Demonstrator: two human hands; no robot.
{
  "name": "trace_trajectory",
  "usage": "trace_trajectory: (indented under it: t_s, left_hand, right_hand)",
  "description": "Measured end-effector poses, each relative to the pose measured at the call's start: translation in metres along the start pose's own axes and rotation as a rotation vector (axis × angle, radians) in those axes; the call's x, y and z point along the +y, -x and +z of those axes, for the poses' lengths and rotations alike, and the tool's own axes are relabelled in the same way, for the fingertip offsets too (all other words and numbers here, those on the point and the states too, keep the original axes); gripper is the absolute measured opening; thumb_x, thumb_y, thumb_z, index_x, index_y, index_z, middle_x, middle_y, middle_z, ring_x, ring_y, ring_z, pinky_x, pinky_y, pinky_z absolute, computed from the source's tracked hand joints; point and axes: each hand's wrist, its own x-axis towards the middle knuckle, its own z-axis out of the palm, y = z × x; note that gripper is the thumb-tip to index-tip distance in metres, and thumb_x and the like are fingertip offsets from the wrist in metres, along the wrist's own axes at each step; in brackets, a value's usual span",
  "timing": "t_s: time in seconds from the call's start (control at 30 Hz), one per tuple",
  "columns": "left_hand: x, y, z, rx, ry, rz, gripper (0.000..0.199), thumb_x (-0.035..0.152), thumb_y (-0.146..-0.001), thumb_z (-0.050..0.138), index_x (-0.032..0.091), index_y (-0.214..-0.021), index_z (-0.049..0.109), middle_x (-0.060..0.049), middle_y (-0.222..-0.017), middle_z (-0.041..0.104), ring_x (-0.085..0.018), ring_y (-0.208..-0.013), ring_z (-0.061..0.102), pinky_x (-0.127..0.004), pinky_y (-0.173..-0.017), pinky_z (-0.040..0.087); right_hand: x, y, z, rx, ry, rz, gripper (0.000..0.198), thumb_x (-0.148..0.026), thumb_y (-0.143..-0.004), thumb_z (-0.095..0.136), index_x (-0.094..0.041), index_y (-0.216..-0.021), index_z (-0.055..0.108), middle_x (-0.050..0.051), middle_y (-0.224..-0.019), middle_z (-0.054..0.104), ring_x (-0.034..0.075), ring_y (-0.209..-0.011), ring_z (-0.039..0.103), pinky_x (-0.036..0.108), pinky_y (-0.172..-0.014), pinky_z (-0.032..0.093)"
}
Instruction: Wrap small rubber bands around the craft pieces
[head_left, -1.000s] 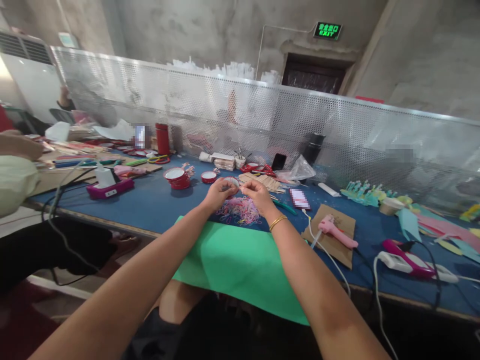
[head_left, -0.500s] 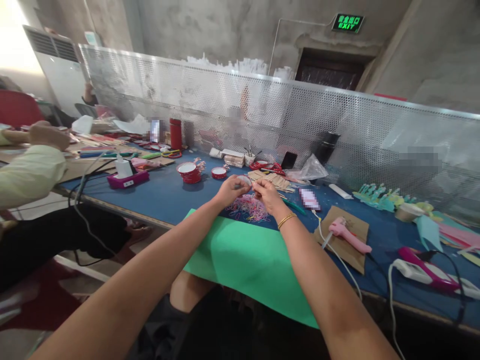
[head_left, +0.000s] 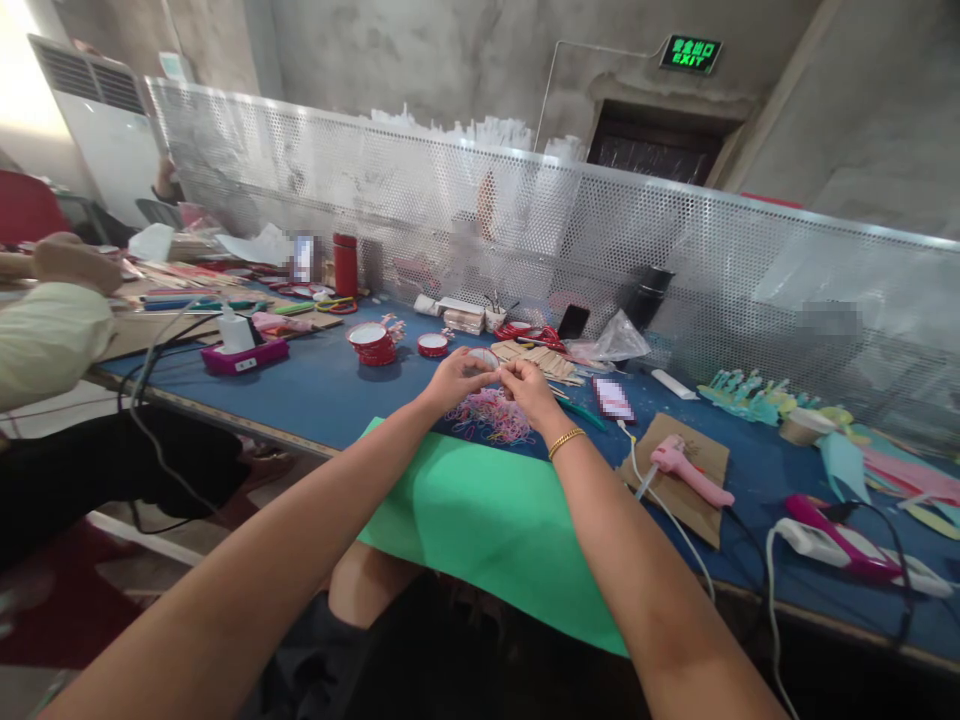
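Between my two hands is a round white disc with a red rim (head_left: 484,356), held up above the blue table. My left hand (head_left: 456,382) pinches its near side, thumb and fingers pointing right. My right hand (head_left: 528,390), with a gold bracelet at the wrist, has its fingertips pressed together at the disc's right edge. Whether a small band is also between the fingertips is too small to tell. Just below the hands lies a heap of thin pink, purple and yellow loops (head_left: 491,416). A green sheet (head_left: 480,520) hangs over the table's front edge toward my lap.
Similar red-rimmed discs stand in a stack (head_left: 371,346), with a lower one (head_left: 432,344) beside it. Flat wooden sticks (head_left: 536,362) lie behind my hands. At right are a pink glue gun (head_left: 686,468) on cardboard and a power strip (head_left: 847,540). A co-worker's sleeve (head_left: 56,335) shows at left.
The whole view has shifted slightly. My hands stay together at the disc, and the left fingers now reach a little further along its near edge.
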Motion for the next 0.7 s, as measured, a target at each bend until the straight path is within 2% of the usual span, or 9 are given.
trace_trajectory:
  t_s: [0.07, 0.17, 0.3, 0.43, 0.57, 0.7]
  left_hand:
    - [-0.0020, -0.0013, 0.0006, -0.017, 0.008, -0.011, 0.029, 0.046, -0.073, 0.077, 0.019, -0.067, 0.072, -0.003, -0.062, 0.063, -0.020, -0.083, 0.059, -0.043, -0.099, 0.047]
    - [-0.0060, -0.0019, 0.0021, -0.054, 0.077, -0.070, 0.033, 0.051, -0.075, 0.074, 0.018, -0.069, 0.070, -0.001, -0.059, 0.059, -0.015, -0.065, 0.055, -0.037, -0.081, 0.054]
    - [-0.0072, -0.0003, 0.0039, -0.058, 0.216, -0.114, 0.038, 0.054, -0.072, 0.074, 0.016, -0.075, 0.071, -0.004, -0.077, 0.061, -0.012, -0.061, 0.054, -0.027, -0.058, 0.053]
    - [-0.0045, -0.0003, 0.0037, 0.015, 0.263, -0.133, 0.036, 0.050, -0.069, 0.076, 0.015, -0.075, 0.070, -0.007, -0.093, 0.059, -0.013, -0.070, 0.056, -0.026, -0.054, 0.053]
    - [-0.0054, -0.0022, 0.0025, 0.048, 0.239, -0.119, 0.030, 0.045, -0.071, 0.072, 0.015, -0.070, 0.067, -0.007, -0.088, 0.057, -0.015, -0.073, 0.054, -0.022, -0.051, 0.049]
    - [-0.0097, -0.0037, 0.0011, 0.048, 0.189, -0.085, 0.027, 0.042, -0.072, 0.067, 0.016, -0.066, 0.065, -0.006, -0.084, 0.056, -0.016, -0.074, 0.054, -0.023, -0.054, 0.049]
  right_hand:
    - [-0.0003, -0.0004, -0.0002, -0.019, 0.000, 0.002, 0.039, -0.056, -0.066, 0.072, -0.021, -0.073, 0.056, -0.006, -0.058, 0.051, 0.008, -0.050, 0.041, 0.023, -0.049, 0.033]
    - [-0.0017, -0.0009, -0.0007, -0.033, -0.004, 0.026, 0.041, -0.057, -0.065, 0.073, -0.021, -0.074, 0.057, -0.006, -0.061, 0.053, 0.008, -0.050, 0.041, 0.023, -0.050, 0.034]
    - [-0.0032, -0.0012, -0.0024, -0.024, -0.007, 0.033, 0.041, -0.057, -0.065, 0.074, -0.021, -0.072, 0.055, -0.006, -0.060, 0.053, 0.008, -0.051, 0.041, 0.023, -0.049, 0.034]
    - [-0.0046, -0.0023, -0.0047, 0.016, -0.064, 0.063, 0.037, -0.051, -0.067, 0.074, -0.022, -0.071, 0.051, -0.008, -0.058, 0.049, 0.007, -0.048, 0.039, 0.022, -0.048, 0.033]
    - [-0.0053, -0.0050, -0.0056, 0.069, -0.099, 0.116, 0.031, -0.045, -0.073, 0.071, -0.023, -0.073, 0.049, -0.008, -0.055, 0.047, 0.008, -0.048, 0.040, 0.022, -0.047, 0.034]
    - [-0.0017, -0.0094, -0.0065, 0.113, -0.098, 0.102, 0.030, -0.045, -0.075, 0.069, -0.023, -0.075, 0.049, -0.008, -0.055, 0.048, 0.008, -0.047, 0.040, 0.022, -0.047, 0.035]
